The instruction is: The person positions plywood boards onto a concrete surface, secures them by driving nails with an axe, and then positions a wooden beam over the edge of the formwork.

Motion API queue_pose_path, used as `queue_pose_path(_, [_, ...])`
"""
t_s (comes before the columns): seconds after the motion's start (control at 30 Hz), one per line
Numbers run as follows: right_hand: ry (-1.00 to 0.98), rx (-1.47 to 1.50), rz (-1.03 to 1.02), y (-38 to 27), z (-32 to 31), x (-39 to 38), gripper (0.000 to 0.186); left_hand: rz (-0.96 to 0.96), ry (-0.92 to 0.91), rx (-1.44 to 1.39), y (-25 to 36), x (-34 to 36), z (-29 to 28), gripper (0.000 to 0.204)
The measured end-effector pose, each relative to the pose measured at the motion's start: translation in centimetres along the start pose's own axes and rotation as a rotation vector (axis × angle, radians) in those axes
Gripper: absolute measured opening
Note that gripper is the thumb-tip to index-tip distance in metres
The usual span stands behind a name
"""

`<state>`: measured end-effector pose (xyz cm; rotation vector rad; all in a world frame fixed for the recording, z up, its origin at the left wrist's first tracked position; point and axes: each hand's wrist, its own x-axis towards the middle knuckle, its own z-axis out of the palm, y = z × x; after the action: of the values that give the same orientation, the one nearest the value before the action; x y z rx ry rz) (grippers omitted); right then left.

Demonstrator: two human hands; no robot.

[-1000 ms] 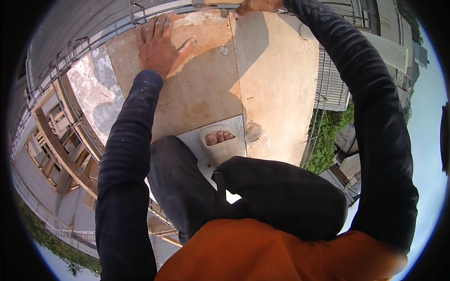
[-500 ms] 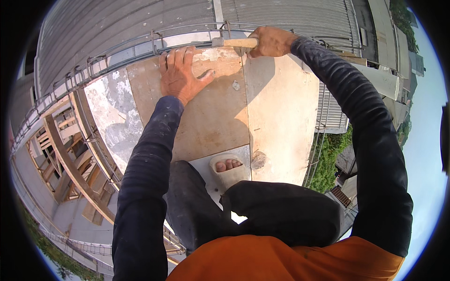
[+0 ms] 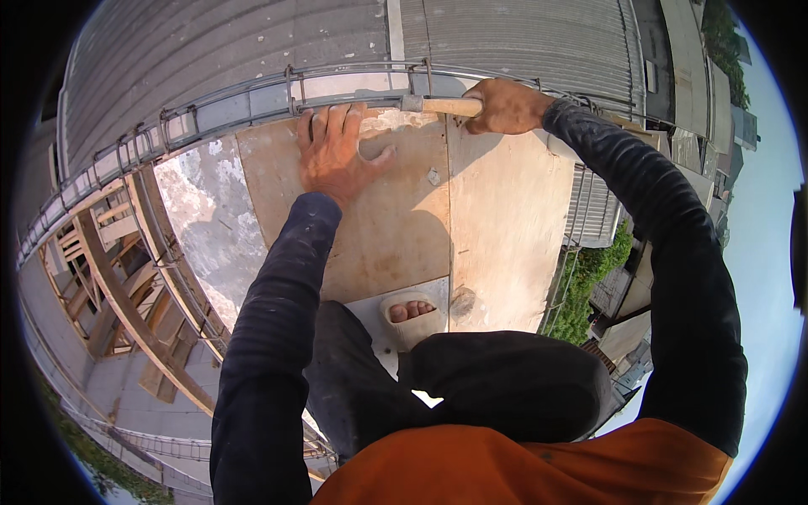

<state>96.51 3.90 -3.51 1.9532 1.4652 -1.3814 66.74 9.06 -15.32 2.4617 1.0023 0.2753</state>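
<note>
Hands: 2 in view, both reaching fwd to far edge of the work surface. Left hand (image 3: 337,151) lies flat, palm down, fingers spread, pressed on plywood sheet (image 3: 379,227) near its far edge; grips nothing. Left forearm in dark sleeve runs straight up from lower edge of view. Right hand (image 3: 505,105) closed in a fist round a wooden handle (image 3: 450,107), which points left, approx level along the sheet's far edge, just right of the left hand's fingertips. Tool head past the handle's left end: cannot tell its kind. Right arm arcs round the right side of view, elbow bent.

Plywood sheets: 2, side by side, seam between them; second sheet (image 3: 505,227) to the right. Rebar cage (image 3: 252,105): 1, running along just beyond the sheets. Foot in pale sandal (image 3: 411,316): 1 seen, at near edge of the sheets. Corrugated metal roof (image 3: 252,42) beyond the cage.
</note>
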Motion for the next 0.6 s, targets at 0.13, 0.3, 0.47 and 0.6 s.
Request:
queue_pose_path(0.13, [0.074, -0.003, 0.077, -1.9, 2.7, -3.1, 0.071, -0.017, -0.059, -0.006, 0.6, 0.3, -0.2, 0.084])
queue_pose_path(0.3, [0.179, 0.145, -0.005, -2.7, 3.7, -7.0, 0.078, -0.008, -0.053, -0.031, 0.3, 0.1, -0.7, 0.082])
queue_pose_path(0.47, [0.703, 0.331, -0.167, -3.7, -0.8, -8.3, 0.055, 0.014, -0.035, -0.037, 0.1, 0.3, -0.3, 0.082])
queue_pose_path(0.6, [0.838, 0.686, -0.516, -4.5, -14.5, -2.9, 0.043, 0.002, -0.021, -0.035, -0.5, 0.3, -0.3, 0.082])
